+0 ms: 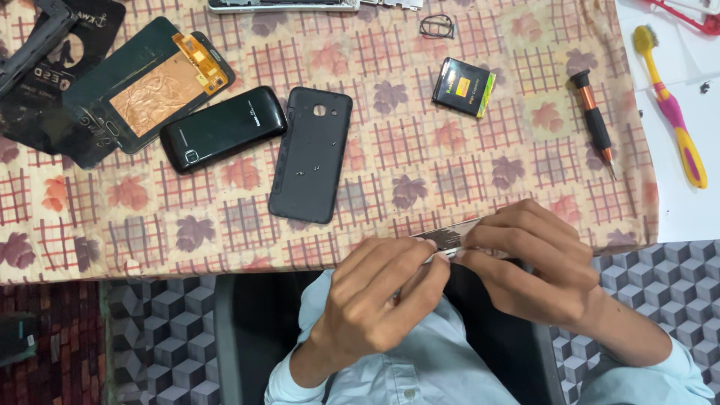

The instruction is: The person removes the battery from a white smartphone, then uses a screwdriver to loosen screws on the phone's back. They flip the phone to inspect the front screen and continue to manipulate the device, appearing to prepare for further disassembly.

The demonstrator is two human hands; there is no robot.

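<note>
Your left hand [375,300] and right hand [536,259] meet at the near edge of the table [420,187], both closed on a thin phone part [448,238] with a pale metal edge. Left fingers are curled tight, tips pressed to the part's near end; right fingers wrap over its far end and hide most of it. What kind of part it is cannot be told.

Table covering: beige cloth with a red check and maroon leaf print.

Packages and labels, by place:
- Small battery pack [463,86], rectangular, black with a yellow label panel and a green side edge; lies well beyond your right hand, tilted.
- Dark flat sleeves with pale lettering [45,90], far left, overlapping, partly under a screen assembly [142,82] lying face down, with copper foil and an orange flex strip.

Other items:
- Glossy black phone [223,127], just beside the screen assembly.
- Matte black back cover [311,154], inner side up, touching the phone's right end.
- Screwdriver [592,120], black grip with copper collar, right of the battery pack.
- Toothbrush [671,109], yellow and pink, on the white surface at far right.
- Small wire-like metal frame [436,27], top centre.
</note>
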